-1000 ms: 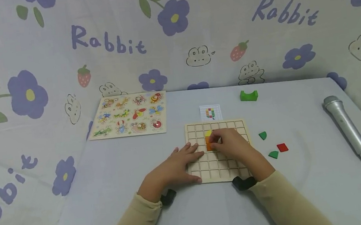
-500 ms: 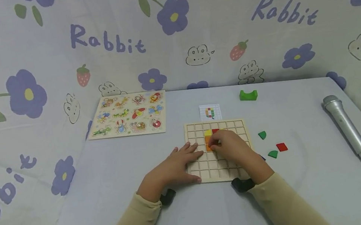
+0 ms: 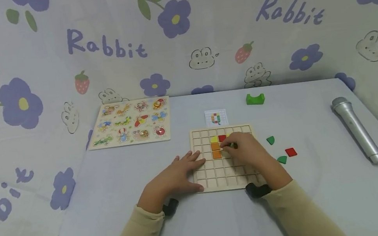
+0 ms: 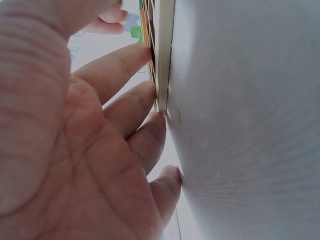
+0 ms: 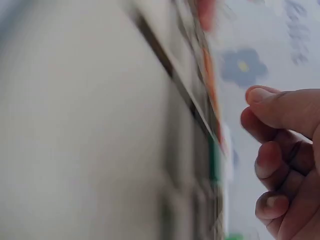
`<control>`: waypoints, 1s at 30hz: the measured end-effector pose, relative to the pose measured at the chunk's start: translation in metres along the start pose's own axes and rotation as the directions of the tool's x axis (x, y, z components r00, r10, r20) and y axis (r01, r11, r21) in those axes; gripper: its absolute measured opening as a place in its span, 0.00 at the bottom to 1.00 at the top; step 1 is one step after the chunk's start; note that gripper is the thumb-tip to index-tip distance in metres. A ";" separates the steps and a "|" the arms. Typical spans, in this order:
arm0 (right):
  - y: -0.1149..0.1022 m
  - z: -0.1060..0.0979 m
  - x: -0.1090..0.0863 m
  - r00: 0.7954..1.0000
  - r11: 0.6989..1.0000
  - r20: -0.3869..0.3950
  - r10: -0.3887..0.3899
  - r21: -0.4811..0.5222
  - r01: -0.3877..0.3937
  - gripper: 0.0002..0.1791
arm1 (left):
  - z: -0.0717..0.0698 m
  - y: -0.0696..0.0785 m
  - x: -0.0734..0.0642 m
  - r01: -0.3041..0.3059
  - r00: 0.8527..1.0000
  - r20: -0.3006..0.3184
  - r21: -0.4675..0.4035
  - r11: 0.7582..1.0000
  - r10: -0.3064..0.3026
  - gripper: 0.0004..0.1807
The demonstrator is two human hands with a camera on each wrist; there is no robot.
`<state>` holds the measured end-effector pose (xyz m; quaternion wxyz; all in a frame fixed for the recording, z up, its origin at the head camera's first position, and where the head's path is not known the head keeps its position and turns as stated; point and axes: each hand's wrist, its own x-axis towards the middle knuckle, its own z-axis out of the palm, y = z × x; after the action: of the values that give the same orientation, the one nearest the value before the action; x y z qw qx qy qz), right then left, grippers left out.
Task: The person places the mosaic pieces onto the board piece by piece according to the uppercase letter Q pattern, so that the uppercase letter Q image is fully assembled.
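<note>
L hand (image 3: 178, 177) lies spread on the L edge of the board (image 3: 211, 175); light, even pressure there should prevent skid. Grip of R hand (image 3: 247, 151) is narrow, thumb & index nearly meeting, no tile visible btwn, just R of the orange tiles (image 3: 216, 154), in adj. cells below a yellow tile (image 3: 214, 139). Prob. best: seat each tile flat, sq. to its cell, w/o nudging the nearby red tile (image 3: 222, 138).

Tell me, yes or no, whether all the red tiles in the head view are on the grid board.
No, one red tile lies on the table, right of the grid board.
</note>
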<state>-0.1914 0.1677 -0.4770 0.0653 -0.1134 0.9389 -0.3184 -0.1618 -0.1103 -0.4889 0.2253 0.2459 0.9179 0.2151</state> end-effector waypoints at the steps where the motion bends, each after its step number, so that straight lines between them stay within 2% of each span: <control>1: 0.006 -0.007 -0.002 1.000 1.000 -0.026 0.007 0.007 -0.007 0.09 | 0.000 0.000 0.000 0.004 1.000 0.000 -0.003 1.000 -0.004 0.51; 4: 0.027 -0.033 -0.013 0.993 0.999 -0.109 0.050 0.016 -0.048 0.12 | 0.000 0.002 -0.001 0.013 1.000 -0.001 -0.010 1.000 -0.013 0.51; 7: 0.053 -0.055 -0.027 0.981 0.991 -0.144 0.132 0.011 -0.132 0.14 | 0.000 0.004 -0.002 0.020 1.000 0.002 -0.009 1.000 -0.020 0.52; 11: 0.089 -0.068 -0.043 0.955 0.962 -0.114 0.272 0.026 -0.271 0.19 | 0.000 0.004 -0.002 0.019 1.000 0.002 0.000 1.000 -0.019 0.51; 14: 0.107 -0.069 -0.046 0.942 0.945 -0.077 0.327 0.031 -0.326 0.22 | 0.000 0.003 -0.001 0.013 1.000 0.003 -0.012 1.000 -0.013 0.51; 16: 0.111 -0.068 -0.043 0.945 0.947 -0.057 0.321 0.015 -0.321 0.24 | 0.000 0.003 -0.001 0.016 1.000 0.007 -0.021 1.000 -0.016 0.51; 22: 0.109 -0.067 -0.028 0.980 0.976 -0.026 0.198 -0.083 -0.200 0.22 | -0.001 0.001 -0.001 0.015 1.000 0.016 -0.031 0.999 -0.015 0.51; 27: 0.107 -0.068 -0.025 0.978 0.973 -0.004 0.210 -0.095 -0.210 0.16 | -0.002 0.001 -0.001 0.002 1.000 0.012 -0.036 0.999 -0.002 0.51; 30: 0.105 -0.067 -0.024 0.976 0.972 0.008 0.216 -0.096 -0.214 0.18 | -0.002 0.002 -0.002 -0.001 1.000 0.009 -0.034 0.999 0.001 0.51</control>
<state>-0.1992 0.2940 -0.4877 0.1028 -0.0171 0.9590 -0.2637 -0.1610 -0.1106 -0.4859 0.2337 0.2434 0.9129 0.2298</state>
